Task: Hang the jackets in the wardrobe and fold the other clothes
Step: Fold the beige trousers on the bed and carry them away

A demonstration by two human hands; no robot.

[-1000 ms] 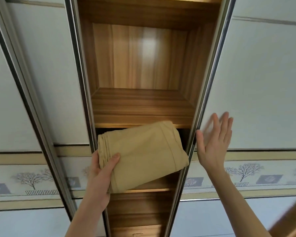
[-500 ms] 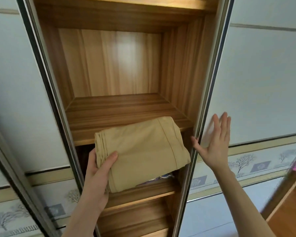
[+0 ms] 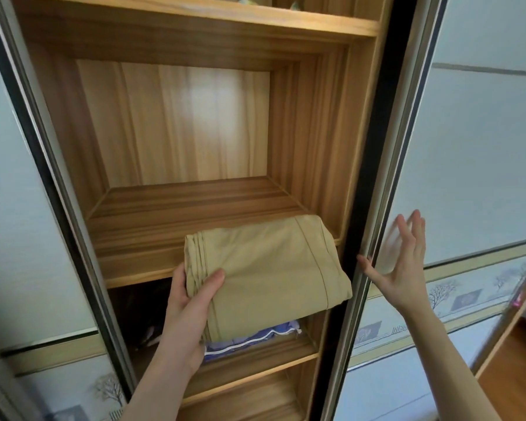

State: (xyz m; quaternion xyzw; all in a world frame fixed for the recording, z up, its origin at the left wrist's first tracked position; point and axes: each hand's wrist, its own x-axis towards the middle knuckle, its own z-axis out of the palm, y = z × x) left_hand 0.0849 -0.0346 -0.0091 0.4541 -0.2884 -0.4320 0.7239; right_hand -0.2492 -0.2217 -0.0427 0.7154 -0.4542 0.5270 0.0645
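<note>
With our left hand (image 3: 192, 302) gripping the folded tan garment (image 3: 268, 268) and right hand (image 3: 404, 268) spread, we should slide it flat onto the shelf (image 3: 152, 226) beyond our fingertips.

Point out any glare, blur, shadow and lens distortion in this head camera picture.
Head view: a pale glare patch sits on the wardrobe back panel; the right hand has motion-blurred fingertips; the left hand and the folded tan garment are sharp; the lower compartment is in deep shadow; the door frames splay outward from wide-angle distortion.
</note>
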